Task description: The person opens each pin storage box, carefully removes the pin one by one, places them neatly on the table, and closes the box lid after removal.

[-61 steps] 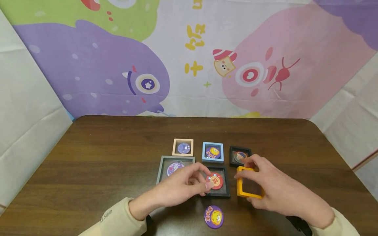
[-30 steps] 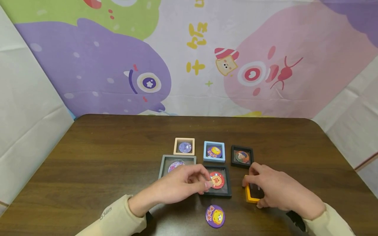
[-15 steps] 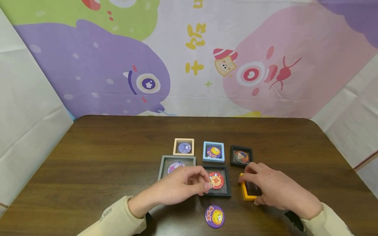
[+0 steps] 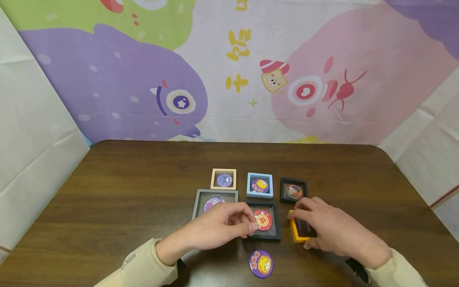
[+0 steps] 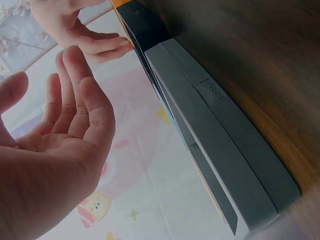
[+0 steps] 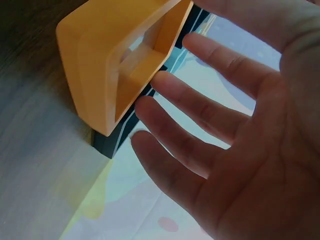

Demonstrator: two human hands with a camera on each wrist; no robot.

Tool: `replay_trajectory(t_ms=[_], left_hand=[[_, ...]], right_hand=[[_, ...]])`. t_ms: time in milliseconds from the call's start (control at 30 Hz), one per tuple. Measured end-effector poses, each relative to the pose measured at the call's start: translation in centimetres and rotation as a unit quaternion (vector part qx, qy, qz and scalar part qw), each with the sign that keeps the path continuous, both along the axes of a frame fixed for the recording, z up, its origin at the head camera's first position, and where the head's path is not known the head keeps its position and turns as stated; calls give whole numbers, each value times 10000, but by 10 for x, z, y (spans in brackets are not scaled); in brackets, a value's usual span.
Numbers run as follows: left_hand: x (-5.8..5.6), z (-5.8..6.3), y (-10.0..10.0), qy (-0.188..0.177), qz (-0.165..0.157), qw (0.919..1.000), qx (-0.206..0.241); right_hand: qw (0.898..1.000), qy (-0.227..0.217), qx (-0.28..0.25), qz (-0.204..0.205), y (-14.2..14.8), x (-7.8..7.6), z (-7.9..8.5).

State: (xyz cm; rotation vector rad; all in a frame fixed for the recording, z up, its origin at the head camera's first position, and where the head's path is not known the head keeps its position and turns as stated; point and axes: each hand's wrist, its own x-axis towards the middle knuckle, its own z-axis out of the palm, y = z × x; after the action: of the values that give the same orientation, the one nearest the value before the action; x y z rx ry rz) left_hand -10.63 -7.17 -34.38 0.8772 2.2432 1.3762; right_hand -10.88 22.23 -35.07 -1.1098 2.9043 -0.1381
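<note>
My right hand [image 4: 335, 227] holds a small orange display frame [image 4: 295, 232] on the table, its thumb at the near side and fingertips along the far edge. In the right wrist view the orange frame [image 6: 87, 65] shows its thick rim beside the fingertips. My left hand [image 4: 220, 225], fingers loosely bent and holding nothing, hovers over the grey frame [image 4: 196, 203] and the left side of a larger black frame [image 4: 263, 238]. Inside that black frame is a red round badge [image 4: 264, 220]. A purple badge with a yellow bear [image 4: 261, 264] lies loose in front.
Behind stand a beige frame [image 4: 214, 179], a light blue frame [image 4: 259, 195] and a small black frame [image 4: 282, 191], each with a round badge inside. The wooden table [image 4: 143, 171] meets a cartoon-printed cloth [image 4: 236, 119] at the back.
My right hand first shifted the orange frame right and towards me, opening a gap from the small black frame, then slid it slightly back left. The left hand has stayed in place.
</note>
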Motion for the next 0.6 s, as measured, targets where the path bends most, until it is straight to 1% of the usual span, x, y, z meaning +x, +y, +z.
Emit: replay_trajectory(t_ms=[133, 200, 333, 467, 533, 600], left_hand=[[0, 0, 0, 13, -7, 10000, -14], [0, 0, 0, 9, -15, 10000, -21], [0, 1, 0, -3, -20, 10000, -55], [-1, 1, 0, 10, -21, 10000, -80], [-1, 1, 0, 18, -26, 10000, -83], [0, 1, 0, 20, -22, 10000, -80]], right_hand=[[9982, 426, -355, 227, -6, 0, -3], [9962, 555, -565, 358, -10, 0, -5], [9911, 661, -964, 644, -21, 4, -9], [9835, 840, -1323, 909, -30, 7, -14], [9818, 846, -1392, 972, -33, 8, -16], [9834, 748, -1342, 967, -34, 8, -17]])
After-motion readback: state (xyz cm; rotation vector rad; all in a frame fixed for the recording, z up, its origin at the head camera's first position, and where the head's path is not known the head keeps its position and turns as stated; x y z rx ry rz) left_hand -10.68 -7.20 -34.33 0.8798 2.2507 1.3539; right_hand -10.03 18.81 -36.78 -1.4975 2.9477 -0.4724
